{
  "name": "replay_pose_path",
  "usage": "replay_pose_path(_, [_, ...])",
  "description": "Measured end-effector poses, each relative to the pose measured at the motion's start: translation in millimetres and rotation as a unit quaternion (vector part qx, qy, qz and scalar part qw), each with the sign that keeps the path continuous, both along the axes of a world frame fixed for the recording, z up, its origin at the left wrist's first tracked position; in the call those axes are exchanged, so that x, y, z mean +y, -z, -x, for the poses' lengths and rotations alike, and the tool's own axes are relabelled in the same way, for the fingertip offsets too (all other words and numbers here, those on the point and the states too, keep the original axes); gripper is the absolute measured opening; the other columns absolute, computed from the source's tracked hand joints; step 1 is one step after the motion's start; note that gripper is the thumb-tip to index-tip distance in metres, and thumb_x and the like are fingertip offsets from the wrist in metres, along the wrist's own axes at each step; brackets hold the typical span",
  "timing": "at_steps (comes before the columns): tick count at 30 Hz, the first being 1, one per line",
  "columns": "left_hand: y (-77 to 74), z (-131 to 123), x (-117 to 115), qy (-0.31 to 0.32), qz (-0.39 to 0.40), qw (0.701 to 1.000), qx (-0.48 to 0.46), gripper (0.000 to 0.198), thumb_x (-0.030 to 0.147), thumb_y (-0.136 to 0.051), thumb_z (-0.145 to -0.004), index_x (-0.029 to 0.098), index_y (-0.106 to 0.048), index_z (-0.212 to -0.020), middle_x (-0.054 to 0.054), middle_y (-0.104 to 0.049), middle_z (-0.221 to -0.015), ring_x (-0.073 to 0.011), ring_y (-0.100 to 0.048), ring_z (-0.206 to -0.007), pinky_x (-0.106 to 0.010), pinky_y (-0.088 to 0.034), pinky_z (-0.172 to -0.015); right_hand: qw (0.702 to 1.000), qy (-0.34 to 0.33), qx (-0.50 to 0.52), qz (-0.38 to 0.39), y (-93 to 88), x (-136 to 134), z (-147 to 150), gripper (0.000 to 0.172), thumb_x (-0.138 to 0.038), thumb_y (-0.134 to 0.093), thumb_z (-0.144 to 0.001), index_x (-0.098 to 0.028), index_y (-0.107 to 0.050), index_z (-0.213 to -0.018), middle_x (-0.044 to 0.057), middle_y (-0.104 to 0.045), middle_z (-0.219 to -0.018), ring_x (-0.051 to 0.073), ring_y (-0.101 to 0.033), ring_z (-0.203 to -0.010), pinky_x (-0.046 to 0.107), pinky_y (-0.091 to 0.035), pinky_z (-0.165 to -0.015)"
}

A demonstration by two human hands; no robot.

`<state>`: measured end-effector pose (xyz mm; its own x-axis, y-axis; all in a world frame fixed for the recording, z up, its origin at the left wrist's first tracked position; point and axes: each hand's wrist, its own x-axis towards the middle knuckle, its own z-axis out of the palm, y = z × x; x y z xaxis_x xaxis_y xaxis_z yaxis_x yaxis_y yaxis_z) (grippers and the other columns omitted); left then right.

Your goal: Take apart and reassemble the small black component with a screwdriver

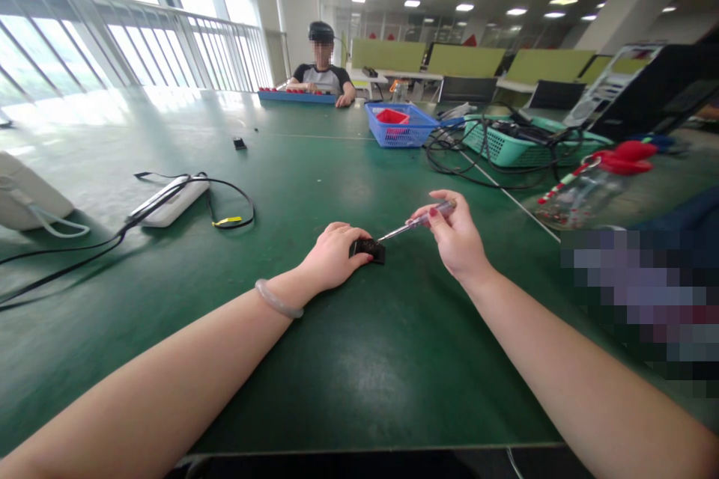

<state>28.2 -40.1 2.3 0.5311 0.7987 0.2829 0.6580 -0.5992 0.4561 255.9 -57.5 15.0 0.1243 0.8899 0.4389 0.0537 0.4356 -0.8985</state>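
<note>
Near the middle of the green table, my left hand grips a small black block from its left side, thumb in front and fingers behind. The block rests on the tabletop; its exact kind is too small to make out. In my right hand is a screwdriver with a clear purplish handle, pinched between thumb and fingers. Its metal shaft slants down to the left, and the tip meets the block's top at the right. Whether the tip sits in a screw I cannot tell.
Behind stand a blue basket with a red container and a green basket of tangled cables. A red-lidded bottle is at right. Left lie a white power strip with a black cord and a small black piece. Another person sits opposite.
</note>
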Motion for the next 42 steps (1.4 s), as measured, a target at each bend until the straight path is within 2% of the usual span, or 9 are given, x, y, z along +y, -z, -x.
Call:
replay_pose_path(6, [1.0, 0.4, 0.6, 0.001, -0.005, 1.000, -0.001, 0.032, 0.039, -0.064, -0.080, 0.024, -0.065, -0.109, -0.005, -0.067, -0.112, -0.0272, -0.050, -0.119, -0.045, -0.037, -0.106, 0.999, 0.015, 0.035, 0.022, 6.4, 7.6, -5.1, 0.033, -0.045, -0.066, -0.081, -0.028, -0.048, -0.103, -0.003, -0.066, -0.079, 0.017, -0.067, -0.080, 0.036, -0.052, -0.084])
replay_pose_path(14, [0.8, 0.8, 0.4, 0.000, -0.005, 1.000, 0.001, 0.033, 0.038, -0.064, -0.081, 0.023, -0.065, -0.110, -0.006, -0.067, -0.112, -0.0275, -0.049, -0.119, -0.044, -0.037, -0.106, 1.000, 0.026, 0.003, -0.006, 0.5, 2.4, 0.3, 0.035, -0.047, -0.067, -0.080, -0.026, -0.048, -0.100, -0.004, -0.066, -0.075, 0.013, -0.062, -0.061, 0.031, -0.051, -0.069])
replay_pose_path(24, [1.5, 0.9, 1.0, 0.003, -0.010, 1.000, 0.000, 0.032, 0.039, -0.064, -0.081, 0.022, -0.065, -0.108, -0.005, -0.067, -0.111, -0.0272, -0.050, -0.117, -0.044, -0.037, -0.106, 0.999, 0.024, 0.037, 0.023, 6.9, 6.8, -1.2, 0.036, -0.045, -0.069, -0.079, -0.025, -0.049, -0.099, -0.005, -0.065, -0.070, 0.013, -0.061, -0.058, 0.031, -0.051, -0.068])
replay_pose_path(33, [3.2, 0.4, 1.3, -0.005, -0.011, 1.000, -0.003, 0.033, 0.040, -0.064, -0.080, 0.022, -0.065, -0.107, -0.006, -0.067, -0.110, -0.0279, -0.050, -0.117, -0.043, -0.038, -0.105, 0.993, 0.042, 0.075, 0.078, 9.7, 8.7, -2.0, 0.050, -0.048, -0.076, -0.070, -0.023, -0.049, -0.104, -0.005, -0.065, -0.069, 0.012, -0.061, -0.056, 0.030, -0.053, -0.065])
replay_pose_path(42, [3.4, 0.1, 1.9, -0.005, -0.012, 1.000, -0.006, 0.034, 0.041, -0.065, -0.079, 0.021, -0.064, -0.106, -0.007, -0.066, -0.109, -0.0278, -0.051, -0.115, -0.044, -0.040, -0.103, 0.989, 0.044, 0.088, 0.107, 10.2, 9.3, -2.8, 0.054, -0.050, -0.078, -0.066, -0.023, -0.050, -0.104, -0.005, -0.064, -0.072, 0.011, -0.062, -0.054, 0.029, -0.054, -0.062])
